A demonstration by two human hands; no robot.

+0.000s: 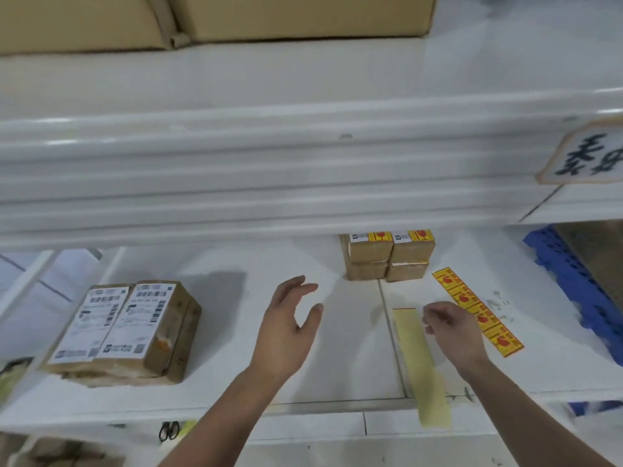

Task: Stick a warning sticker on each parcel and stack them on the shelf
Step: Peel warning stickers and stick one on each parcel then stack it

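Wide, empty grip on our left hand (286,328); our right hand (451,332) curls beside a pale bare backing strip (418,365), hold unclear. Two brown paper parcels with white labels (118,332) sit left on the shelf, unstickered. Next, we judge: peel from the yellow-and-red warning sticker strip (478,311).

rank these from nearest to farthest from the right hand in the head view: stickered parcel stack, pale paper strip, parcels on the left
1. Pale paper strip, just beside the right hand, on its left.
2. Stickered parcel stack, behind the hand, further back.
3. Parcels on the left, far across, beyond the other hand.
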